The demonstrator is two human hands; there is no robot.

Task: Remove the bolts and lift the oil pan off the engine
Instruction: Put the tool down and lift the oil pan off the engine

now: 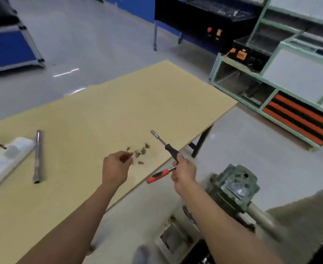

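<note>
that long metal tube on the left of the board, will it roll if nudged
Probably: the metal tube looks round and lies loose on the flat board, so a nudge may roll it. It looks rigid, likely heavy for its size. The white object beside it might block it.

Left hand (115, 168), right hand (183, 174) bare; forearms bare.

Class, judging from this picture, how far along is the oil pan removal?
Done: several bolts lie loose on the table. In hand: the left hand pinches another bolt above them; the right hand holds a driver and a ratchet. Left: lifting the pan, which cannot be made out here.
</note>
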